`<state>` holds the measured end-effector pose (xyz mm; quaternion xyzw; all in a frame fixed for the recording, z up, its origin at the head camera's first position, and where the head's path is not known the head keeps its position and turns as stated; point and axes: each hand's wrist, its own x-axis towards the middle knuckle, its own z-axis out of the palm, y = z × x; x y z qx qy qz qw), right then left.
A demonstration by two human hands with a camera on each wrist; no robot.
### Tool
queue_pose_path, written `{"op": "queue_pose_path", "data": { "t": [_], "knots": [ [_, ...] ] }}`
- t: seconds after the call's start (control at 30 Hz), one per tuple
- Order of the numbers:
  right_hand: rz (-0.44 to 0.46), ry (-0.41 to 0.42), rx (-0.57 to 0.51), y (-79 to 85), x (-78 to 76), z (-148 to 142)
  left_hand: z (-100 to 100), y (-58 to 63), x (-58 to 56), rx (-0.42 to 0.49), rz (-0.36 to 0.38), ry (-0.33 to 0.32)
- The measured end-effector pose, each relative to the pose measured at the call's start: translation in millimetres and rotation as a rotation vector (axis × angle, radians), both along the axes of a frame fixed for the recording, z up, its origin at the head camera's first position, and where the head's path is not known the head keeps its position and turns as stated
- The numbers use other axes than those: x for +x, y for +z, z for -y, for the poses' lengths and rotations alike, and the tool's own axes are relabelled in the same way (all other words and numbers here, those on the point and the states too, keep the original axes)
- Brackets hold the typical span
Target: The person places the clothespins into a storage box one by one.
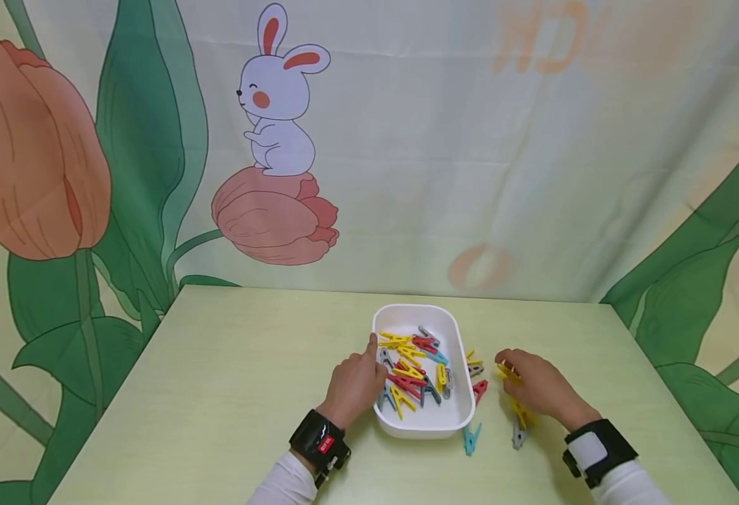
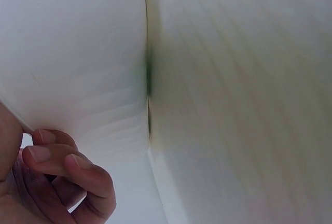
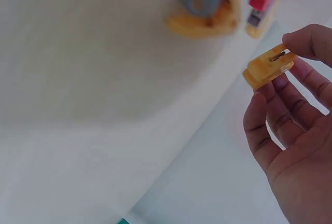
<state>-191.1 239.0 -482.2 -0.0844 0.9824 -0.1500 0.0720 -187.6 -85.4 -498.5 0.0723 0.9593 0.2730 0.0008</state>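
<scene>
Backdrop [image 1: 407, 175] = pale printed sheet w/ a white rabbit [image 1: 284, 144] on a pink tulip [image 1: 268, 217], plus a big orange tulip [image 1: 35, 154] on the L; in front of it, a pale green table [image 1: 249, 393]. White tray [image 1: 423, 431] sits near the middle, holding a jumble of yellow, red, blue & grey clothespins. L hand [image 1: 355, 386] is at the tray's L side, fingers curled, gripping the rim (exact finger placement under the edge is hard to tell, L wrist view shows mostly plain tray wall). R hand [image 1: 541, 386] is off to the tray's R, well apart from it, thumb & fingertips closed in a narrow pinch on one yellow clothespin [image 3: 270, 68]; other fingers loosely bent. Beneath that hand, approx. by the palm, lies another yellow clip [image 1: 522, 415] w/ a grey clip [image 1: 519, 436] next to it. Btwn. tray & R hand, along the tray's R side: a red clip [image 1: 479, 391], plus yellow & grey ones just beyond it; a blue clip [image 1: 471, 440] is at the tray's near R corner. Both wrists wear black straps [image 1: 322, 445], w/ white sleeves [image 1: 287, 480] behind.
</scene>
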Motion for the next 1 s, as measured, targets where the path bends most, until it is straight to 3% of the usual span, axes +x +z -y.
{"op": "queue_pose_path", "data": {
  "t": [0.47,1.0],
  "knots": [
    [-0.202,0.117,0.010,36.4,-1.1,-5,0,-0.1,-0.3,0.004,-0.010,0.000],
    [-0.341,0.254,0.041,64.3,9.7,38,0,1.1,0.2,0.022,0.015,0.004]
  ]
}}
